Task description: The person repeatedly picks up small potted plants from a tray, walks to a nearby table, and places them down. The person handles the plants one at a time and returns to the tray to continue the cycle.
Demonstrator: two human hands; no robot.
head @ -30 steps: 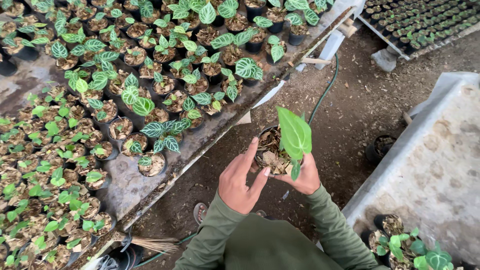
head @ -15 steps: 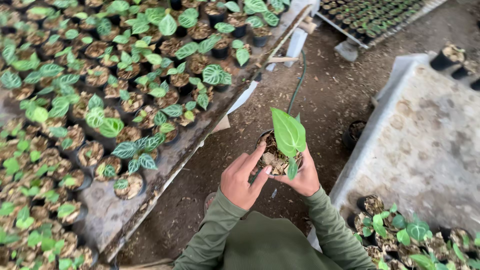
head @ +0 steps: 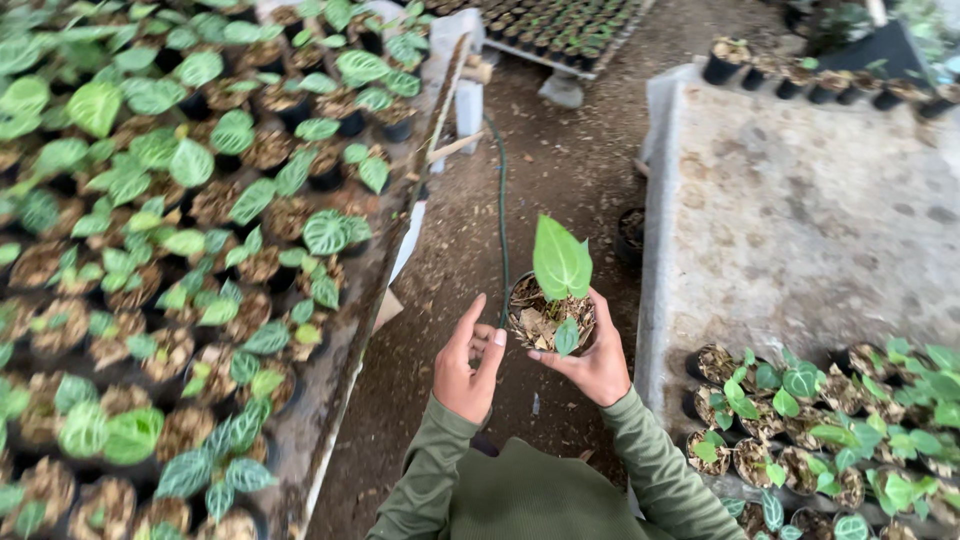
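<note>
A small black pot [head: 549, 320] filled with dry brown husk carries a plant with one large bright green leaf [head: 560, 260] and a small leaf at its front. My right hand [head: 592, 365] cups the pot from below and from the right side. Beside it on the left, my left hand [head: 468, 362] is off the pot, fingers apart and curled, with nothing in it. Both arms wear olive green sleeves. I hold the pot above a dirt path.
A long bench [head: 330, 430] on the left is packed with potted green-veined plants. On the right stands a concrete table [head: 800, 220] with several small pots at its near corner [head: 800, 420] and far edge. A green hose [head: 500, 200] runs along the path.
My left hand has come off the pot and now hovers open beside it. The view has swung to the right, bringing the concrete table and its pots into sight.
</note>
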